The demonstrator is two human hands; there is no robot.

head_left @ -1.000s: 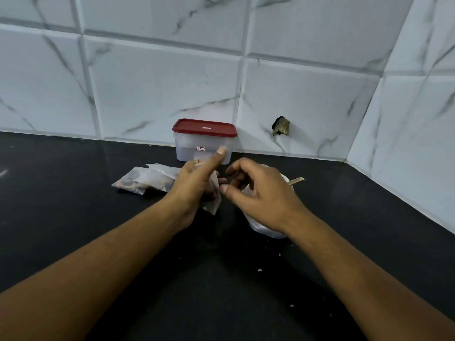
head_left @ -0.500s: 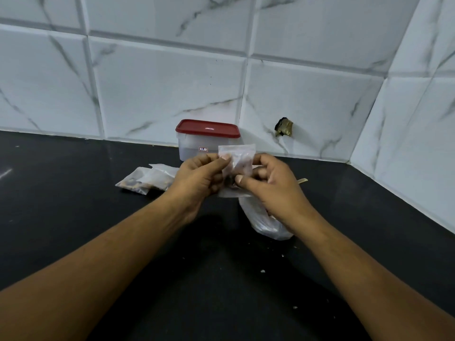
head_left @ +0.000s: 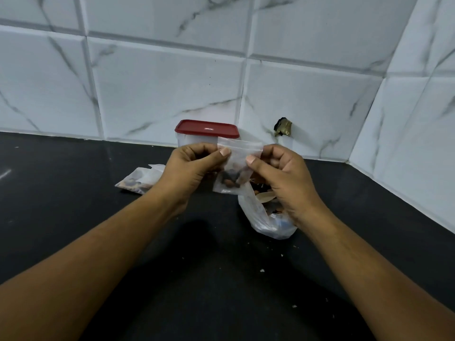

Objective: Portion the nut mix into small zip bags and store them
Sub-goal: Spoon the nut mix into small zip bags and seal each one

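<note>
While the small zip bag (head_left: 235, 168) hangs upright above the table (head_left: 73, 217), nuts settled in its bottom half, the step in hand looks like sealing: portion is in, top strip (head_left: 240, 145) not visibly pressed shut, can't confirm from here. Left hand (head_left: 194, 168) pinches the bag's upper left edge, thumb (head_left: 222, 152) on the front face, other fingers curled behind; grip clenched on the plastic. Right hand (head_left: 280, 178) does the same on the upper right edge, thumb (head_left: 252, 159) in front; grip also closed on the bag. Next move likely calls for running both thumbs along the zip strip with even pressure, keeping the bag upright so nuts stay clear of the seal, then storing it. At 5 o'clock from the bag, touching the right hand's underside, sits the open bulk bag of nut mix (head_left: 263, 217) with a pale spoon (head_left: 264, 196) in it. At 9 o'clock, filled bags (head_left: 138, 179) lie on the table. At 12 o'clock, just behind, red-lidded container (head_left: 206, 130), lid on, against the tiled wall (head_left: 160, 82).
</note>
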